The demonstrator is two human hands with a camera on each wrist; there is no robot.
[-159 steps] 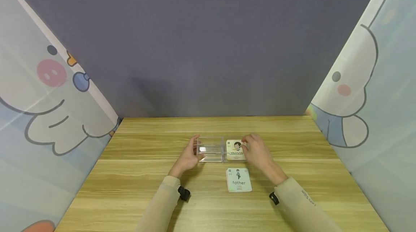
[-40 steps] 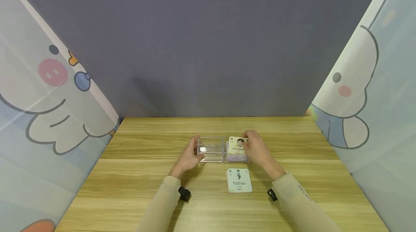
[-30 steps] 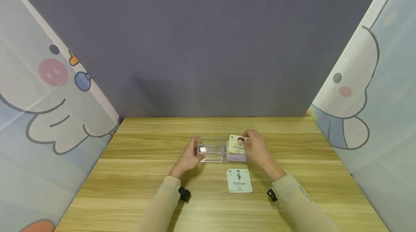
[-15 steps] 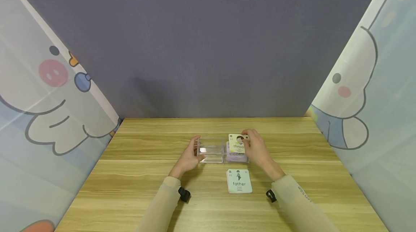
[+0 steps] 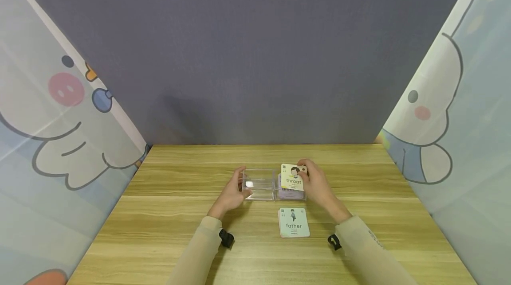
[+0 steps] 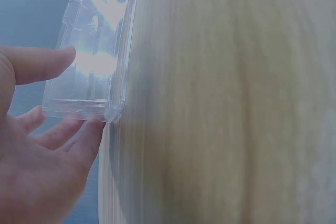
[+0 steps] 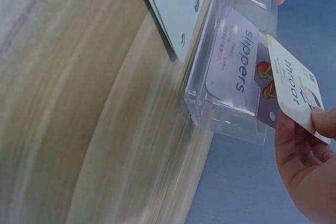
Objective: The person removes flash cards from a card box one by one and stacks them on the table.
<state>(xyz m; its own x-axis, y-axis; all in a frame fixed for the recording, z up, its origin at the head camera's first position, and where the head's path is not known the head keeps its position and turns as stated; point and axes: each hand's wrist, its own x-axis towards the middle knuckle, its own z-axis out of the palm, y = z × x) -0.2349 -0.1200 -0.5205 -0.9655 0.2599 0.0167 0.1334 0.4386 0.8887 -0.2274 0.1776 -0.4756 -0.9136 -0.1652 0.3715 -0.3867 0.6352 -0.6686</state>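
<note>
Left hand point(image 5: 230, 193) clasps the left end of the left-to-right clear box point(image 5: 258, 188); right hand point(image 5: 318, 186), nearer the slippers card point(image 7: 232, 61), pinches the throat card point(image 7: 294, 85) above it.

On the table point(image 5: 255, 258) before you, the box point(image 5: 259, 199) stood crosswise, its compartments side by side; your left hand point(image 5: 233, 189) was at its left end; in its right compartment point(image 7: 223, 123) lay the "slippers" card point(image 7: 236, 64); above that card, in your right hand point(image 5: 318, 187), was the "throat" card point(image 5: 291, 183); nearer you, in front of the right compartment, lay the "father" stack point(image 5: 294, 223); the partition point(image 5: 255, 54) rose behind the table.
</note>
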